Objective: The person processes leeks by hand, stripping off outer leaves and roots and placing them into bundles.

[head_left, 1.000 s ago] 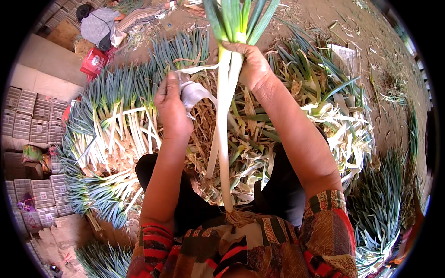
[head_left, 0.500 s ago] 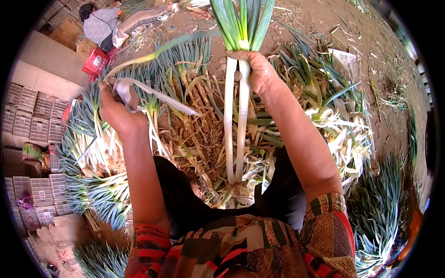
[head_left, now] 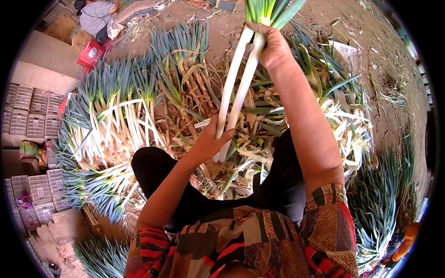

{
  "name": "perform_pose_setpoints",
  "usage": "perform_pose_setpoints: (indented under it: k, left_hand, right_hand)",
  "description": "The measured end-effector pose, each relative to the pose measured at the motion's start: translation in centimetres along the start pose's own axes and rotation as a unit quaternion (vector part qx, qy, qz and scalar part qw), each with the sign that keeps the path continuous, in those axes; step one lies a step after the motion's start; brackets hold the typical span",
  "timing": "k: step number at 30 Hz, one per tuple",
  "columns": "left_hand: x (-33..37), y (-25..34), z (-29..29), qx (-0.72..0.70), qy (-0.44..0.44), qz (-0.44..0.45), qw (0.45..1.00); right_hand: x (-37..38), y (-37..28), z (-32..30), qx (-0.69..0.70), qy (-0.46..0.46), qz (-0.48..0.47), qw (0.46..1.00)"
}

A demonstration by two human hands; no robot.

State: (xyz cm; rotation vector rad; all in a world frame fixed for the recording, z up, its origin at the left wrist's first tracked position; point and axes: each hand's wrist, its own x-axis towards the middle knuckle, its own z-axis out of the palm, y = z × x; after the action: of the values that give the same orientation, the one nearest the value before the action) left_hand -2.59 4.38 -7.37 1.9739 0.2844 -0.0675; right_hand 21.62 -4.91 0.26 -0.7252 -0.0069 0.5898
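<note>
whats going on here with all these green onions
A person sitting among heaps of long green onions holds two cleaned white stalks upright. The right hand grips them near the green tops; the left hand closes on their lower ends. Neat rows of trimmed onions lie to the left, peeled skins and scraps to the right. Another person crouches at the far left by a red crate.

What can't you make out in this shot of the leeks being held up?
- Head view: the tops of the two leeks are cut off by the upper edge.
- Their root ends are hidden behind the left hand.
- The right hand covers the stalks where its fingers wrap them.
- The other person at the upper left is mostly cut off.
</note>
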Motion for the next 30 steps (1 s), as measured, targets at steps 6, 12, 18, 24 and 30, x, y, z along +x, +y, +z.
perform_pose_setpoints:
  k: [6,12,18,24,30]
  left_hand:
    - [-1.8,2.4,-0.7,-0.296,-0.105,-0.196,0.929]
    - [-1.0,5.7,-0.7,-0.358,-0.088,-0.161,0.915]
    - [-2.9,6.3,1.6,-0.325,-0.069,-0.197,0.922]
    - [-6.9,4.2,1.8,-0.246,-0.047,-0.184,0.951]
    - [-8.3,3.0,-2.4,-0.202,0.163,-0.146,0.955]
  right_hand:
    - [-0.7,-0.4,-0.8,-0.065,0.043,0.001,0.997]
    - [-3.0,3.1,1.5,-0.115,-0.005,0.117,0.986]
    - [-3.0,1.8,1.9,0.001,0.052,0.157,0.986]
    - [-1.1,0.0,-0.7,-0.077,0.004,0.025,0.997]
    - [-4.2,1.8,2.7,-0.287,-0.304,0.018,0.908]
